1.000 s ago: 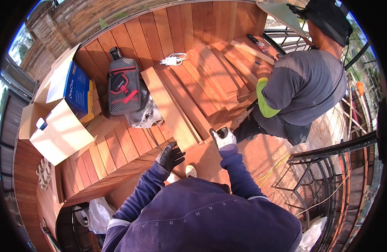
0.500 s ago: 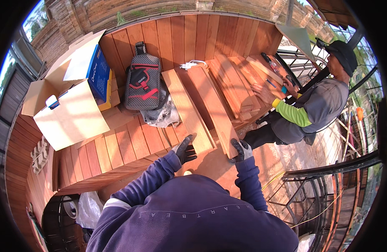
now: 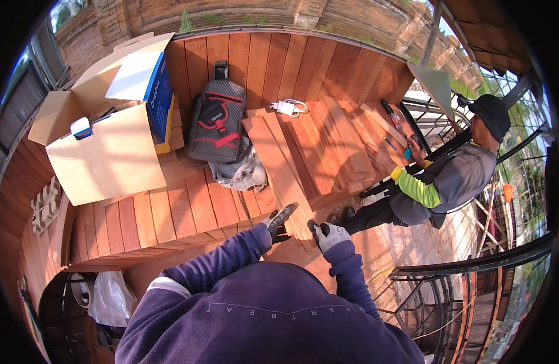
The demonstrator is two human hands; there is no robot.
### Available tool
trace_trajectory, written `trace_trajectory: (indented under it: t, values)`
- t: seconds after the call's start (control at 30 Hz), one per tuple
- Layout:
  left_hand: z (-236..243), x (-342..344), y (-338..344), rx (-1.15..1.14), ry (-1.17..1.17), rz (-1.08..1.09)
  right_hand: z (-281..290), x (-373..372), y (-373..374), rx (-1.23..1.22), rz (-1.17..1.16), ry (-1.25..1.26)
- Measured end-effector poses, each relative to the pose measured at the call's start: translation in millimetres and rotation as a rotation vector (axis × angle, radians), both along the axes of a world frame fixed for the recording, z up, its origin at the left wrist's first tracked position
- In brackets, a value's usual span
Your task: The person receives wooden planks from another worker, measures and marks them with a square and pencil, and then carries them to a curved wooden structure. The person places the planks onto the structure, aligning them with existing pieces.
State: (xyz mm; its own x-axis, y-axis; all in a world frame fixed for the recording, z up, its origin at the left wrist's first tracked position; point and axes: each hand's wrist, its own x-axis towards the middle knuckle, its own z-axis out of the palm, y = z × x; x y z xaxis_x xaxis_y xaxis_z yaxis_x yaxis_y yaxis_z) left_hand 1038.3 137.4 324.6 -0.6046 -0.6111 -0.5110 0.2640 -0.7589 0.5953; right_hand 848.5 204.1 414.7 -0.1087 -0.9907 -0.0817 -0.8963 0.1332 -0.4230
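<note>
We are seeing inverted pale lettering across the navy sweatshirt [image 3: 249, 297] and white lettering on the blue box [image 3: 160, 100]; the dark bag [image 3: 218, 124] is bearing a mark too small to make out. The left hand [image 3: 280, 222] is resting half open at the near left edge of the wooden boards [image 3: 280, 167]; its shadowed lower fingers are leaving us unable to tell whether it grips. The right hand [image 3: 330, 235] is holding their near right corner, fingers curled, some fingertips hidden. The wooden boards are stretching away ahead of both hands.
</note>
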Motion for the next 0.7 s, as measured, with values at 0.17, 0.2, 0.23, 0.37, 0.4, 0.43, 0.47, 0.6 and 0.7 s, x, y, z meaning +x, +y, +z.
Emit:
trace_trajectory:
  t: [0.17,0.2,0.23,0.37,0.4,0.43,0.47,0.6,0.7]
  values:
    - [-2,-11,-4,0.000,0.149,0.059,-22,-26,-38,-0.132,0.115,-0.416]
    - [-2,-15,-4,-0.006,0.192,0.077,-27,-31,-48,-0.086,0.204,-0.451]
    - [-2,-17,-6,-0.014,0.226,0.102,-40,-35,-55,-0.025,0.237,-0.616]
    - [-6,-21,-10,0.019,0.221,0.036,-70,-51,-70,0.254,0.298,-1.065]
    - [-17,-27,-14,-0.016,0.276,0.075,-91,-60,-71,0.328,0.280,-1.212]
    - [-30,-30,-14,-0.027,0.200,0.090,-105,-62,-76,0.420,0.272,-1.361]
    - [-41,-33,-16,-0.038,0.124,0.106,-80,-51,-73,0.456,0.240,-1.362]
    - [-96,-64,-23,-0.063,0.033,0.096,-70,-61,-81,0.561,0.111,-1.404]
    - [-88,-104,-17,-0.296,-0.129,0.100,-71,-99,-76,0.518,0.151,-1.435]
